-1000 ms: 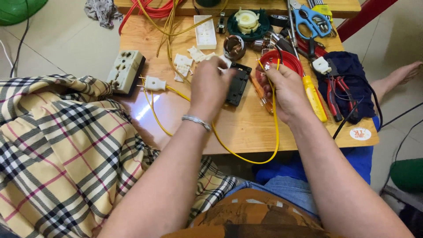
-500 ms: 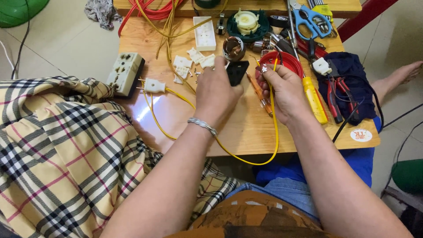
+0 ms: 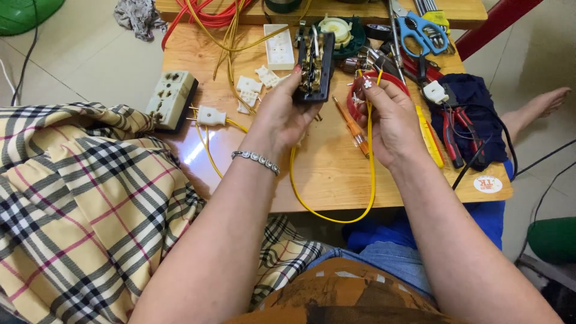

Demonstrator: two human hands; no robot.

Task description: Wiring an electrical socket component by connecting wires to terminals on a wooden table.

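Wooden table (image 3: pixel 336 174) spreads under your arms, a checked cloth (image 3: pixel 78 198) off its left edge. Your left hand (image 3: pixel 282 114) is closed around the black socket base (image 3: pixel 316 66), lifted upright above the table, its brass contacts facing you. Your right hand (image 3: pixel 390 120) sits just beside it, fingers pinching the yellow wire (image 3: pixel 371 180). An orange screwdriver (image 3: pixel 351 129) lies between the hands.

beige socket block (image 3: pixel 171 99) table's left edge | blue scissors (image 3: pixel 420 30) top right | red-handled pliers (image 3: pixel 456 129) right
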